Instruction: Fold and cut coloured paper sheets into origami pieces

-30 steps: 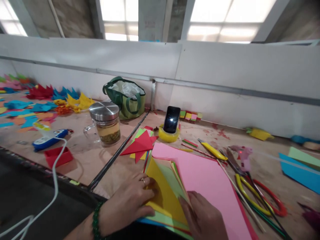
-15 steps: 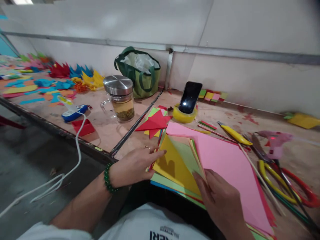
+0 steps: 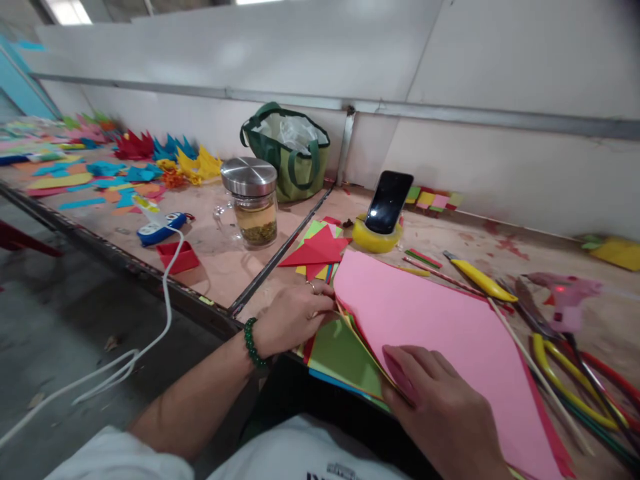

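Note:
A stack of coloured paper with a large pink sheet (image 3: 440,320) on top lies before me, its near-left edge lifted and fanned. My right hand (image 3: 440,400) is closed on that edge, thumb over the pink sheet and fingers underneath. At the stack's left corner, my left hand (image 3: 297,317) has its fingers pinched on the sheet edges; its fingertips are partly hidden. Below the raised edge shows a green sheet (image 3: 345,357), with a blue edge under it. Red star-shaped paper (image 3: 320,247) rests on other coloured pieces just beyond my left hand.
A phone (image 3: 390,200) leans in a yellow tape roll (image 3: 377,237). To the right lie a yellow cutter (image 3: 483,280), a pink glue gun (image 3: 567,297) and scissors with yellow-and-red handles (image 3: 575,387). A glass tea mug (image 3: 255,213), green bag (image 3: 305,173) and white cable (image 3: 167,313) are left.
The yellow sheet has gone out of sight under the lifted sheets, and green shows there now. My left hand has moved in to the pink sheet's corner. The view has shifted slightly.

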### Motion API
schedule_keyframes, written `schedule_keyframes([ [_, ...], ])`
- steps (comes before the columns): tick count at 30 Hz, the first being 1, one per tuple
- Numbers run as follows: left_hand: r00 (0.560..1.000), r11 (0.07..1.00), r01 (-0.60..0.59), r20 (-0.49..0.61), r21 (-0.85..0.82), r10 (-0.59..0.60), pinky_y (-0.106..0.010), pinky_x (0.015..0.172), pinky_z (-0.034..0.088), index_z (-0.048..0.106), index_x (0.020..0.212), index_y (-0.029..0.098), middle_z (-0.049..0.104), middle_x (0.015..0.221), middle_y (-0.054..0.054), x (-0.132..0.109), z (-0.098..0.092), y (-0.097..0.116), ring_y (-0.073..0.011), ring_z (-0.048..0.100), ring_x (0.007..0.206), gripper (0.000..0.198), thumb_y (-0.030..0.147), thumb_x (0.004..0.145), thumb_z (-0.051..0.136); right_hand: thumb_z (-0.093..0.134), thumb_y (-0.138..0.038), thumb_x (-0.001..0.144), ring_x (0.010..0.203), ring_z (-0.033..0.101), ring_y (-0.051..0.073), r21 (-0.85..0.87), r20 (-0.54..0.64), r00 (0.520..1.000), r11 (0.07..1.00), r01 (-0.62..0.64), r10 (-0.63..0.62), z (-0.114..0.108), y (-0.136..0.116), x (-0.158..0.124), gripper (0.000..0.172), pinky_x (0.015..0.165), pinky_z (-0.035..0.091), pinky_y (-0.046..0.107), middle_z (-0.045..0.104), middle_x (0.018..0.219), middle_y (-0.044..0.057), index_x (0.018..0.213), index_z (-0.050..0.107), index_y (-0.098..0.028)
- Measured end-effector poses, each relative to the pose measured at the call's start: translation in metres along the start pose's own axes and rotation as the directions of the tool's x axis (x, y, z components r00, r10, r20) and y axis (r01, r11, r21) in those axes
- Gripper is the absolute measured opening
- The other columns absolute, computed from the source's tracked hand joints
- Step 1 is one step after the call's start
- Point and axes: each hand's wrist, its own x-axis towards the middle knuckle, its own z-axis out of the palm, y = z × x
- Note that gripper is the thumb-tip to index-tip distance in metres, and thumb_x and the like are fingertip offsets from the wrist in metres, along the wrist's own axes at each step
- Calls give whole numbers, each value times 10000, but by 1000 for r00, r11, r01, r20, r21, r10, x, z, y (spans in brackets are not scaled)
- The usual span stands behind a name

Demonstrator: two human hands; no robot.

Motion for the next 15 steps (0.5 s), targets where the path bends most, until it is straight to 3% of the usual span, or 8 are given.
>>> schedule_keyframes([
  [2,995,998,67,-74,-6,-67,-276,802,482,681,888,175,679,1025,-52,0,-5,6,-175,636,919,123,176,888,558,518,-193,844,774,644,168,30,-29,1000,1000,7,-6,1,1,-1,179,640,444,265,698,885,25,995,613,-212],
  [4,990,993,117,-81,17,-115,-297,814,477,664,1005,184,664,1029,-57,-5,-11,11,-188,628,909,161,248,860,631,473,-203,898,712,643,159,71,-83,996,997,-7,13,1,4,-1,133,631,445,262,686,811,36,926,603,-195],
  [6,994,995,85,61,59,-89,-307,814,471,660,1043,204,648,1023,-54,-13,-16,16,-203,615,918,274,345,811,698,452,-243,933,646,631,157,120,-103,993,992,-38,51,0,6,0,160,587,434,261,656,729,36,847,579,-195],
  [9,950,996,-5,311,83,-21,-324,839,467,625,1143,238,617,1101,-58,-27,-15,19,-228,593,985,466,438,742,750,434,-288,955,586,608,152,190,-71,992,977,-93,108,-2,9,0,216,520,403,257,604,652,20,784,540,-210],
  [12,934,996,8,356,88,-39,-338,895,454,565,1234,243,577,1206,-72,-34,-12,19,-241,563,1072,556,425,743,752,434,-304,960,561,590,145,218,-54,990,969,-113,127,-2,10,-1,227,500,387,253,569,625,6,768,518,-217],
  [15,930,997,-1,368,75,-27,-324,900,444,614,1167,245,595,1195,-57,-35,-14,20,-219,578,1052,361,361,830,673,433,-304,963,562,586,145,222,-66,990,969,-106,123,-2,9,-2,219,492,381,251,562,632,8,782,519,-216],
])
